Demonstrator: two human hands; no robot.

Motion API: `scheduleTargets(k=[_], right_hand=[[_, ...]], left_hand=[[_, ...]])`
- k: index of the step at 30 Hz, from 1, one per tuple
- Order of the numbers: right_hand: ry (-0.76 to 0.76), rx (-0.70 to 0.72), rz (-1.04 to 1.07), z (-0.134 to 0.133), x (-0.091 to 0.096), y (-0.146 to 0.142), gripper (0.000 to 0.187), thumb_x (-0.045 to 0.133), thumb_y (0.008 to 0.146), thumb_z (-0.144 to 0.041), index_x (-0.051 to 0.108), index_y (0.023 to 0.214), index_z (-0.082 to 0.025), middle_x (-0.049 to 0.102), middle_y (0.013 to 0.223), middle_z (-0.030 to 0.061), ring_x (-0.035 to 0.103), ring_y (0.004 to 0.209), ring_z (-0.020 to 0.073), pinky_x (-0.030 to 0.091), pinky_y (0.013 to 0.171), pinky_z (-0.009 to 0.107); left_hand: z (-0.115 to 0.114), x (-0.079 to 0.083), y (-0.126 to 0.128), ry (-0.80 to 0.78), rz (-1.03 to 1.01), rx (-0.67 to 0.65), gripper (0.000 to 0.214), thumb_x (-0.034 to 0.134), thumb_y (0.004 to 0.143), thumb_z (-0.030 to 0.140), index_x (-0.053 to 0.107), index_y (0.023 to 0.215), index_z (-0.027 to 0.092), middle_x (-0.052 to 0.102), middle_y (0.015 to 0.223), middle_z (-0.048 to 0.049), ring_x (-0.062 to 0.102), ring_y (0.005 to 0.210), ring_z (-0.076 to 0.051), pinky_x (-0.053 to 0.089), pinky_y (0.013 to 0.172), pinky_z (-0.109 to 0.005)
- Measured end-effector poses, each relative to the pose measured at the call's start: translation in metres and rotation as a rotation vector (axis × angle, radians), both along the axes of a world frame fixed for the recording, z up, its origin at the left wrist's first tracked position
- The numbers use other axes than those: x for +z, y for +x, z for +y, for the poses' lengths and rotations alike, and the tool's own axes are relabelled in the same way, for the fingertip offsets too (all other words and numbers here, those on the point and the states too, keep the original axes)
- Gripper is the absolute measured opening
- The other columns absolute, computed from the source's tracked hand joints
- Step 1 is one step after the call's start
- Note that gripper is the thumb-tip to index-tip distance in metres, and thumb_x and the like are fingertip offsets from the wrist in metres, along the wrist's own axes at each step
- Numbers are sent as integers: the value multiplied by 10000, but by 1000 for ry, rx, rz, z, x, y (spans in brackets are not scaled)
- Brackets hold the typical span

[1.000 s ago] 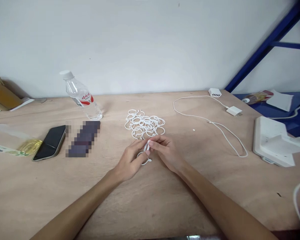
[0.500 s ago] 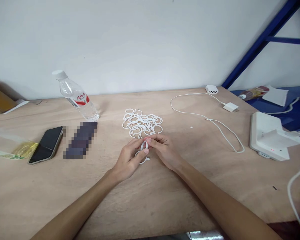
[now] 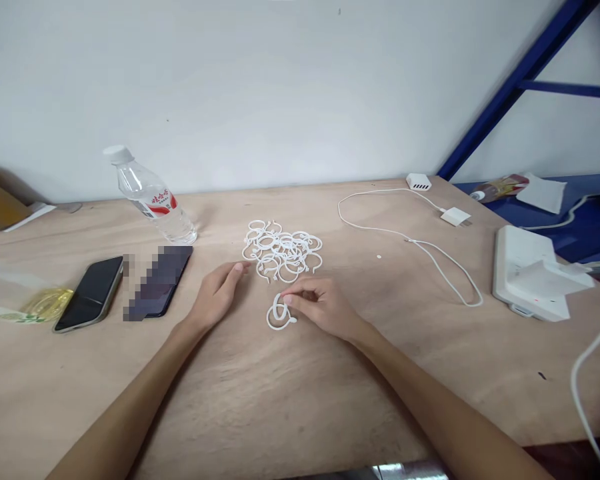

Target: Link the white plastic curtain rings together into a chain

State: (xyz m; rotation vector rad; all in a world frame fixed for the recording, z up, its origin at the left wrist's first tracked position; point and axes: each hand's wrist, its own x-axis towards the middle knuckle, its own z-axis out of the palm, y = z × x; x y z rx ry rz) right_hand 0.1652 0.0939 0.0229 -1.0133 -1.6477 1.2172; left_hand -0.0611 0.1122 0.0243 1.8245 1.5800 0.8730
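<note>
The left hand [image 3: 215, 297] let go of the linked white rings [image 3: 279, 313] and slid away to lie open on the table [image 3: 300, 400] beside the ring pile [image 3: 281, 250], while the right hand [image 3: 320, 308], pinching them, lowered them apparently flat onto the wood.

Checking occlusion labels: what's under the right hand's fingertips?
Some white plastic rings on the wooden table, pinched at the top by the right hand. Any ring part beneath its fingers is covered.
</note>
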Motion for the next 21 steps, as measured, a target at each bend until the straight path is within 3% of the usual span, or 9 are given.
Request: scheduleTargets(k=[5, 9, 13, 16, 19, 21], right_hand=[[261, 87, -136, -6, -4, -2, 95, 680, 750, -138, 746, 729, -202, 691, 679, 25, 559, 705, 156, 444, 685, 303], [337, 57, -191, -6, -8, -2, 115, 680, 725, -96, 722, 700, -200, 667, 653, 17, 562, 713, 162, 451, 714, 313], [380, -142, -271, 1, -11, 3, 132, 616, 782, -111, 697, 723, -197, 654, 688, 24, 565, 753, 177, 457, 771, 344], [422, -267, -449, 6, -14, 8, 167, 587, 819, -149, 719, 910, -196, 638, 790, 63, 537, 849, 221, 458, 835, 399], [448, -257, -626, 6, -17, 9, 289, 582, 845, -194, 688, 1112, -228, 581, 896, 90, 496, 900, 247, 452, 860, 436], [477, -233, -685, 4, -18, 8, 280, 555, 867, -198, 690, 1108, -245, 540, 917, 93, 481, 895, 242, 452, 845, 424]], left_hand=[[21, -12, -29, 139, 357, 105, 472, 441, 861, 470, 673, 1078, 120, 665, 1133, -134, 586, 1060, -277, 418, 994, -420], [30, -22, -51, 200, 527, 220, 475, 411, 856, 468, 665, 1055, 119, 645, 1157, -159, 519, 1177, -303, 336, 1068, -466], [36, -26, -72, 221, 582, 274, 448, 407, 863, 452, 660, 1039, 126, 652, 1131, -163, 516, 1180, -315, 351, 1049, -482], [39, -23, -87, 227, 582, 328, 408, 417, 857, 432, 668, 988, 139, 672, 1060, -161, 540, 1131, -333, 364, 1026, -509], [39, -20, -91, 244, 559, 347, 370, 437, 846, 421, 666, 960, 154, 671, 1030, -151, 558, 1086, -329, 383, 1010, -507], [36, -18, -82, 295, 524, 314, 351, 457, 841, 406, 656, 1001, 165, 651, 1075, -138, 551, 1099, -310, 394, 1015, -482]])
